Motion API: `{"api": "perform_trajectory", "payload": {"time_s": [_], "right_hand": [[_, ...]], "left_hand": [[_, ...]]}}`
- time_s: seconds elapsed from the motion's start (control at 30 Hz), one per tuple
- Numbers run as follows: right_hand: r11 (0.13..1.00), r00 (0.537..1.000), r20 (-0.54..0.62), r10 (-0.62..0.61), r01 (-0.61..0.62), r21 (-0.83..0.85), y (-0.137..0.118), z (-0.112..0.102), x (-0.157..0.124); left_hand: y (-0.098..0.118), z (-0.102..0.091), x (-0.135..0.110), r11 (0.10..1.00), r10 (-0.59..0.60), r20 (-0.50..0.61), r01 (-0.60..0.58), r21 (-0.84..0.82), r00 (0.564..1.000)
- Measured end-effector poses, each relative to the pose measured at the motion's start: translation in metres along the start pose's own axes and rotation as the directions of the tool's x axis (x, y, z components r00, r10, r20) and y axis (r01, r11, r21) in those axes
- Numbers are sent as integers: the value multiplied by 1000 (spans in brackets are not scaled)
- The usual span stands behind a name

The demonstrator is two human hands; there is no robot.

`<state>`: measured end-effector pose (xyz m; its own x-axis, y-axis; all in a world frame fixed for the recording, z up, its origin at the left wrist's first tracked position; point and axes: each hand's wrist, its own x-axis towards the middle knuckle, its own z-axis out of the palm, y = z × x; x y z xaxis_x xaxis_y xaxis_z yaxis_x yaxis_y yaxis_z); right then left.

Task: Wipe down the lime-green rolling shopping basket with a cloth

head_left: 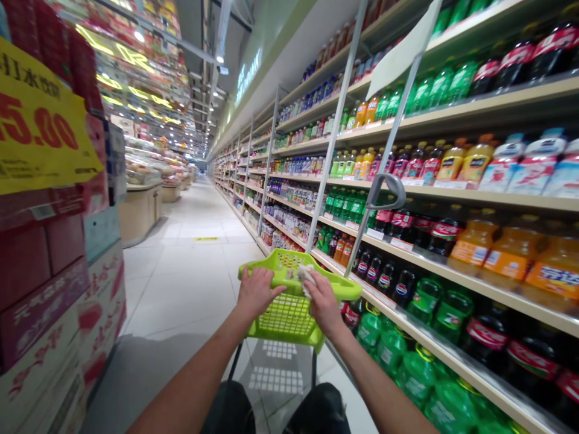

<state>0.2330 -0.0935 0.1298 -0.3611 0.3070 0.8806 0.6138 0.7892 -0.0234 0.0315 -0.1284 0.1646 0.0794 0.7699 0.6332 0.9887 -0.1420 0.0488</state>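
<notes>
A small lime-green shopping cart (284,322) with a lattice basket stands right in front of my knees. My left hand (257,292) is closed over the left part of its rim, the thumb lying toward the middle. In my right hand (323,298) is a crumpled white cloth (307,277), possibly a tissue, pinched against the right part of the rim. My right fingertips are partly hidden by the cloth. From the cart's right corner a grey pole (384,157) rises, with a grey loop (394,191) and a pale flag (402,51) on it.
Long shelves (470,196) of bottled drinks run along the right, close to the cart. Stacked drink cartons (49,313) with a yellow price sign (43,120) stand at the left. A white tiled aisle (181,259) leads ahead past wooden display counters (140,208).
</notes>
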Motion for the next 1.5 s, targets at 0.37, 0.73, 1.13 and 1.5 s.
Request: {"api": "perform_trajectory", "payload": {"time_s": [0.37, 0.73, 1.13, 1.5], "right_hand": [[992, 995, 45, 86, -90, 88, -27, 15, 23], [912, 913, -104, 394, -403, -78, 53, -38, -6], [982, 984, 24, 179, -180, 54, 2, -7, 20], [952, 937, -169, 306, -303, 45, 1, -4, 62]], "left_hand": [[10, 1, -3, 1000, -14, -31, 14, 10, 999], [3, 1, -2, 1000, -11, -29, 11, 2, 1000], [1, -1, -2, 1000, 3, -21, -3, 12, 1000], [5, -2, -3, 999, 1, -26, 0, 44, 1000]]}}
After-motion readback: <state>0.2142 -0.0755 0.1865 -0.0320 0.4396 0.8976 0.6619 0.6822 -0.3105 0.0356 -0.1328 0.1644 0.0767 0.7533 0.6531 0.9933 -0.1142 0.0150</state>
